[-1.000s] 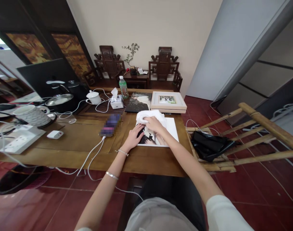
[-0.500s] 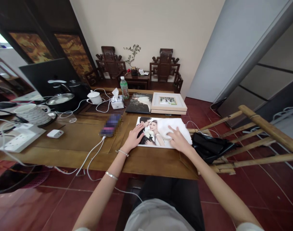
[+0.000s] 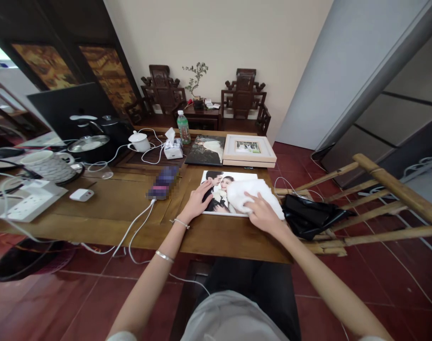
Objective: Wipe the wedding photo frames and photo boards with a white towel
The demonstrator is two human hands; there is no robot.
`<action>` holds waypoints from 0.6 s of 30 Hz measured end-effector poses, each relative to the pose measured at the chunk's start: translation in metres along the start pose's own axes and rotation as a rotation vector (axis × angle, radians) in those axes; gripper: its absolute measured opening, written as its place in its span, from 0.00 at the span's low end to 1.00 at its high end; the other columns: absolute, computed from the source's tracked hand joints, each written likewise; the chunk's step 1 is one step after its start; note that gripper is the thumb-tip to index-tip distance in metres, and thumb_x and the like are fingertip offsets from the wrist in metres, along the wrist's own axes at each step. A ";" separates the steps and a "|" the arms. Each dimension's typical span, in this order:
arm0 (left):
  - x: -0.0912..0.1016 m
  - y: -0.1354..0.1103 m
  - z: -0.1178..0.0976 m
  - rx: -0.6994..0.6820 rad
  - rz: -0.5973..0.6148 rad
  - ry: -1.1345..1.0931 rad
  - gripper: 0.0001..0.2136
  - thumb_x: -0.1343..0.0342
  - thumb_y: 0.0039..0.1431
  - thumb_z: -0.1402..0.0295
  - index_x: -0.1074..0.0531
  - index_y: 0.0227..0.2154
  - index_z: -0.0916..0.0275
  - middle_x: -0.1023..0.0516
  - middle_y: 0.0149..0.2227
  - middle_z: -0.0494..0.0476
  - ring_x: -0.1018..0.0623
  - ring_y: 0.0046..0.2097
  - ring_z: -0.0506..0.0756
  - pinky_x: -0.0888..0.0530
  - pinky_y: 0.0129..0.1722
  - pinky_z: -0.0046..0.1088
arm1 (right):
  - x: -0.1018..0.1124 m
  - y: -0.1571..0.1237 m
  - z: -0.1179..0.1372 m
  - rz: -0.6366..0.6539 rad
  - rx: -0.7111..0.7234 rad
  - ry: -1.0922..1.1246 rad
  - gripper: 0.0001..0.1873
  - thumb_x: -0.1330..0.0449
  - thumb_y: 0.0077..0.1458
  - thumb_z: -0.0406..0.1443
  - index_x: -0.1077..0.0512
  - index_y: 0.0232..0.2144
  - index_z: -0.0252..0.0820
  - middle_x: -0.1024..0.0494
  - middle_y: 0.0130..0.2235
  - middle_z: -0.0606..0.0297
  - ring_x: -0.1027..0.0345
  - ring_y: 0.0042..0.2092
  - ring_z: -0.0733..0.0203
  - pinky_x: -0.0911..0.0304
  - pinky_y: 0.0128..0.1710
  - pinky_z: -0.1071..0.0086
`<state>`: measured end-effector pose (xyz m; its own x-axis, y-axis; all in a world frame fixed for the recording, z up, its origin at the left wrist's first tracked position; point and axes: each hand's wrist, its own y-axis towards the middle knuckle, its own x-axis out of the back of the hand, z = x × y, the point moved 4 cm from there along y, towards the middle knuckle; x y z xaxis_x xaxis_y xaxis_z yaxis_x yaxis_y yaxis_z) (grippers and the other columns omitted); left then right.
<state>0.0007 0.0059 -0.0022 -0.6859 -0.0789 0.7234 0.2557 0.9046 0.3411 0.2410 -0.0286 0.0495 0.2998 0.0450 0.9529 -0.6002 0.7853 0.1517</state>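
A wedding photo panel (image 3: 233, 179) lies flat on the wooden table, showing a couple in black and white clothes. My left hand (image 3: 198, 199) rests on its left edge, fingers stretched out flat on the picture. Over the panel's right part lies a folded, fluffy white cloth (image 3: 235, 193). My right hand (image 3: 262, 213) presses on this cloth from above, index finger extended and the other fingers bent into it. The cloth covers the right side of the picture and hangs slightly past the panel's edge.
Behind the panel lie a dark photo panel (image 3: 205, 150) and a pale framed picture (image 3: 249, 158). Left of my left hand is a blurred phone (image 3: 162, 183) on a white cable. A tissue box (image 3: 173, 150), bottle (image 3: 183, 128), lidded cup (image 3: 139, 142) and power strip (image 3: 34, 201) stand farther off.
My right hand and the white cloth have moved slightly down toward me, uncovering the panel's upper right part. The left hand stays on the panel's left edge.
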 end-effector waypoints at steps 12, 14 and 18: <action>0.003 0.000 -0.006 0.009 0.001 0.011 0.21 0.55 0.64 0.63 0.40 0.60 0.55 0.43 0.64 0.57 0.44 0.65 0.59 0.44 0.62 0.47 | 0.006 0.070 -0.044 -0.064 -0.067 0.018 0.28 0.54 0.44 0.23 0.27 0.46 0.38 0.27 0.53 0.56 0.40 0.59 0.49 0.56 0.60 0.49; 0.002 0.000 -0.005 0.015 -0.005 0.013 0.21 0.55 0.64 0.63 0.40 0.60 0.55 0.43 0.65 0.58 0.43 0.65 0.59 0.44 0.62 0.47 | 0.002 0.050 -0.032 -0.061 -0.043 0.003 0.28 0.54 0.44 0.23 0.27 0.46 0.36 0.30 0.55 0.51 0.48 0.63 0.49 0.61 0.61 0.44; 0.001 0.000 -0.003 0.010 -0.004 0.010 0.21 0.55 0.64 0.63 0.40 0.60 0.56 0.43 0.65 0.58 0.44 0.66 0.59 0.44 0.62 0.47 | -0.002 -0.006 0.000 -0.022 0.014 0.012 0.24 0.53 0.42 0.23 0.25 0.40 0.36 0.34 0.59 0.47 0.52 0.65 0.50 0.64 0.62 0.41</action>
<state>0.0024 0.0046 0.0001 -0.6802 -0.0862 0.7279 0.2462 0.9085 0.3376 0.2441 -0.0336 0.0468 0.3220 0.0353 0.9461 -0.6039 0.7772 0.1765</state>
